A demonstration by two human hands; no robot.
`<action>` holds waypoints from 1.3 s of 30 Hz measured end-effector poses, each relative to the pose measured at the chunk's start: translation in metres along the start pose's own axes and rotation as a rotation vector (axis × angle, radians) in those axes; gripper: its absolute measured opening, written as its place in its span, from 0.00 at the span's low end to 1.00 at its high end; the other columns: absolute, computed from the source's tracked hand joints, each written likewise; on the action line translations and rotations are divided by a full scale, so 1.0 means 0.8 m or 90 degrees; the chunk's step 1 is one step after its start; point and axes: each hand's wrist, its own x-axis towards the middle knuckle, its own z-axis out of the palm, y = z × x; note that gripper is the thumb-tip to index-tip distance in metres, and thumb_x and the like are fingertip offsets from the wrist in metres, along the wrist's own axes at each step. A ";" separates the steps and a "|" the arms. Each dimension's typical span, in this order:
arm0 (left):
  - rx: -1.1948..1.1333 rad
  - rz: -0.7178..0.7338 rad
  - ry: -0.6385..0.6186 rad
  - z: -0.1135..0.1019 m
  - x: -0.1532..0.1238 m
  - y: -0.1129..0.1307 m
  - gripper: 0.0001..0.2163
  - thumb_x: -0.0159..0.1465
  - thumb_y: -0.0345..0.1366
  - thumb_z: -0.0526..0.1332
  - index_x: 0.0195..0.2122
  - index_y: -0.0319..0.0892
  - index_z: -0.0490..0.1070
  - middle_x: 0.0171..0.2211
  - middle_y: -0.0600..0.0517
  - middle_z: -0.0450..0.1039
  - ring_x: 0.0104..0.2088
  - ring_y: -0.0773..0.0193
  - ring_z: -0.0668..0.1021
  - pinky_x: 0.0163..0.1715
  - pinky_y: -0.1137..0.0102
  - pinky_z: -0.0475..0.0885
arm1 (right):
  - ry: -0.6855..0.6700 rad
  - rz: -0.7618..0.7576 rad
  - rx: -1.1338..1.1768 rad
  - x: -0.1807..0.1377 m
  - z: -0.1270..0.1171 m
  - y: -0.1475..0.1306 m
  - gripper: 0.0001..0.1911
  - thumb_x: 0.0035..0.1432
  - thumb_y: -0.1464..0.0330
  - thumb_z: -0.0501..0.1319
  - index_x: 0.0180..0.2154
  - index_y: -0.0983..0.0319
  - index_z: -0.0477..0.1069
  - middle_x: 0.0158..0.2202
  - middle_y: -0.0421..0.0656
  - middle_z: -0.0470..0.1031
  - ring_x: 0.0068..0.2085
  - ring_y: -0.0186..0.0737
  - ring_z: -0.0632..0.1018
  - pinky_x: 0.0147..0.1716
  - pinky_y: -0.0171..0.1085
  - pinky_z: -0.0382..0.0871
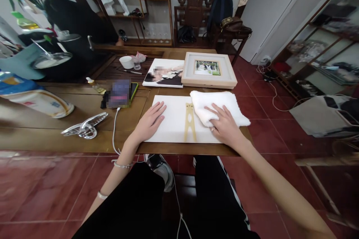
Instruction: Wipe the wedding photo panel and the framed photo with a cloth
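In front of me on the table lies a white flat panel (pixel 172 119), which looks like the back of a picture frame. A yellowish A-shaped stand piece (pixel 190 122) rests on its middle. My left hand (pixel 149 122) lies flat on the panel's left edge, fingers stretched out and holding nothing. A folded white cloth (pixel 230 104) covers the panel's right part and hangs past its right side. On top of this cloth, my right hand (pixel 226 125) presses with its fingers spread; whether the thumb grips the cloth is hidden.
Behind the panel are a framed photo (pixel 209 69) and a photo print (pixel 164 73). Leftward on the table (pixel 42 134) sit a phone (pixel 119 93) with a white cable, a silver hair claw clip (pixel 85 126), a small dropper bottle (pixel 95 86) and a blue-white bag (pixel 33 95).
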 end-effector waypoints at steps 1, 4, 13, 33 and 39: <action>0.002 -0.001 -0.001 0.000 0.000 -0.001 0.25 0.72 0.47 0.43 0.65 0.40 0.59 0.68 0.46 0.53 0.68 0.56 0.53 0.67 0.55 0.50 | 0.001 -0.001 0.004 -0.013 -0.004 -0.011 0.12 0.50 0.79 0.57 0.31 0.62 0.78 0.62 0.49 0.66 0.65 0.61 0.61 0.61 0.66 0.53; -0.001 -0.002 -0.004 0.000 0.000 -0.002 0.25 0.72 0.48 0.43 0.66 0.43 0.58 0.68 0.48 0.53 0.68 0.56 0.53 0.67 0.53 0.50 | 0.013 -0.005 0.025 -0.060 -0.016 -0.046 0.11 0.48 0.79 0.58 0.27 0.60 0.77 0.63 0.48 0.65 0.64 0.62 0.62 0.61 0.66 0.54; -0.008 -0.013 -0.012 -0.006 -0.002 0.001 0.26 0.72 0.48 0.42 0.65 0.42 0.59 0.68 0.47 0.53 0.68 0.57 0.55 0.67 0.56 0.50 | -0.044 0.000 0.070 -0.027 -0.022 -0.028 0.10 0.51 0.76 0.60 0.34 0.60 0.78 0.60 0.49 0.68 0.64 0.61 0.61 0.61 0.69 0.48; -0.013 -0.004 -0.007 -0.005 -0.001 0.000 0.27 0.71 0.49 0.42 0.64 0.38 0.60 0.67 0.45 0.54 0.68 0.56 0.56 0.67 0.57 0.50 | -0.053 -0.031 0.064 -0.077 -0.035 -0.069 0.10 0.52 0.77 0.58 0.27 0.60 0.76 0.66 0.46 0.60 0.68 0.60 0.54 0.61 0.69 0.49; -0.007 -0.011 -0.016 -0.005 -0.001 0.001 0.26 0.72 0.48 0.42 0.65 0.42 0.59 0.68 0.48 0.53 0.68 0.56 0.56 0.67 0.55 0.50 | -0.081 0.036 0.058 0.012 -0.014 -0.010 0.13 0.57 0.75 0.55 0.39 0.62 0.77 0.64 0.50 0.64 0.67 0.61 0.56 0.60 0.70 0.50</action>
